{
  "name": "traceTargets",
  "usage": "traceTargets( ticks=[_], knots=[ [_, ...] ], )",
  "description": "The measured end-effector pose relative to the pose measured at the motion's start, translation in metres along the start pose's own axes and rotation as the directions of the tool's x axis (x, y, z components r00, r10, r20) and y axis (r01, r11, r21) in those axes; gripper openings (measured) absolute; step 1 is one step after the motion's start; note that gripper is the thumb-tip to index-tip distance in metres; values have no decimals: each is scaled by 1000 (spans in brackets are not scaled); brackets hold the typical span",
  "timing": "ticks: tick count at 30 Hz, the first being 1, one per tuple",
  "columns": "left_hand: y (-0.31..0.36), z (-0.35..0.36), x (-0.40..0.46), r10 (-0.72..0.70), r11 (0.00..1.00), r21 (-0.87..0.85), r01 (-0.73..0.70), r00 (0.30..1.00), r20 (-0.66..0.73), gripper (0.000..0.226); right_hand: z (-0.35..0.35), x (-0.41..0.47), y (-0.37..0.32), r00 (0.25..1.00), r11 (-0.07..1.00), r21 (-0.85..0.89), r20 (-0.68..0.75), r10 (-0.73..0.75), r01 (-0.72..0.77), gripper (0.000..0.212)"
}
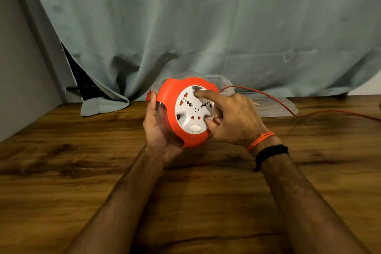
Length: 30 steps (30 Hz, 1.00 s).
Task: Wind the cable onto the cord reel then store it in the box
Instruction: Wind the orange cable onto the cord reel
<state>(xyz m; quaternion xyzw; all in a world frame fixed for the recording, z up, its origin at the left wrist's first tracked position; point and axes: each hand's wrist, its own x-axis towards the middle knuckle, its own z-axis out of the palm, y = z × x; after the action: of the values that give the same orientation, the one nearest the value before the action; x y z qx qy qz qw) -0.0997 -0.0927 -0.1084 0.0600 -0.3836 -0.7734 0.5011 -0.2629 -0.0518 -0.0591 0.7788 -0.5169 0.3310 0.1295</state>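
The cord reel (186, 116) is round, with an orange shell, a white socket face and clear sides. It is held above the wooden table, tilted with its face toward me. My left hand (156, 130) cups it from the left and below. My right hand (233, 117) rests on the white face, the index finger in a recess near the top and the thumb in another lower down. A thin red cable (274, 99) leaves the reel's top right and trails across the table to the right edge. A clear plastic box (286, 107) lies behind the reel, partly hidden by it.
The wooden table (103, 181) runs to a grey-green curtain (185, 27) hanging along its far edge, with a fold resting on the tabletop at the left. A grey wall borders the table on the left.
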Motion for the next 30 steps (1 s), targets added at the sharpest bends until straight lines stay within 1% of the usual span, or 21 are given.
traceTargets(
  ticks=[2,6,11,13,15,18,21,23,25,27,28,30],
  knots=[
    [-1,-1,1,3,1000,22,-2,1000,-7,88,4,-1,2,1000,999,-33,3,-3,4,64],
    [-1,-1,-1,0,999,43,1,1000,-23,88,7,0,2,999,995,-102,-43,-1,-3,61],
    [1,6,-1,62,996,65,-58,995,-72,85,14,-4,-5,974,982,-71,-156,164,-176,61],
    [0,10,-2,85,994,79,-78,992,-89,86,21,-3,-13,958,967,-74,-168,231,-246,68],
    [-1,11,-2,95,993,73,-87,991,-100,84,26,-1,-20,949,956,-86,-174,262,-280,74],
    [0,8,-1,90,994,78,-81,988,-123,83,26,0,-22,946,952,-89,-176,274,-292,75],
    [2,6,-1,55,997,66,-47,990,-128,87,24,-1,-21,953,963,-70,-178,244,-259,73],
    [2,4,-1,41,998,56,-34,992,-116,88,15,0,-16,961,975,14,-167,220,-220,64],
    [3,0,-1,30,999,40,-26,996,-88,87,5,1,-8,974,982,70,-137,183,-175,49],
    [3,-4,0,8,1000,26,-7,998,-60,87,-2,2,-1,986,990,75,-100,130,-123,30],
    [2,-5,0,-7,1000,26,8,999,-43,87,-4,2,0,992,993,71,-80,98,-92,29],
    [1,-5,0,-27,999,28,27,999,-18,90,-7,1,0,999,997,65,-36,40,-37,45]
  ],
)
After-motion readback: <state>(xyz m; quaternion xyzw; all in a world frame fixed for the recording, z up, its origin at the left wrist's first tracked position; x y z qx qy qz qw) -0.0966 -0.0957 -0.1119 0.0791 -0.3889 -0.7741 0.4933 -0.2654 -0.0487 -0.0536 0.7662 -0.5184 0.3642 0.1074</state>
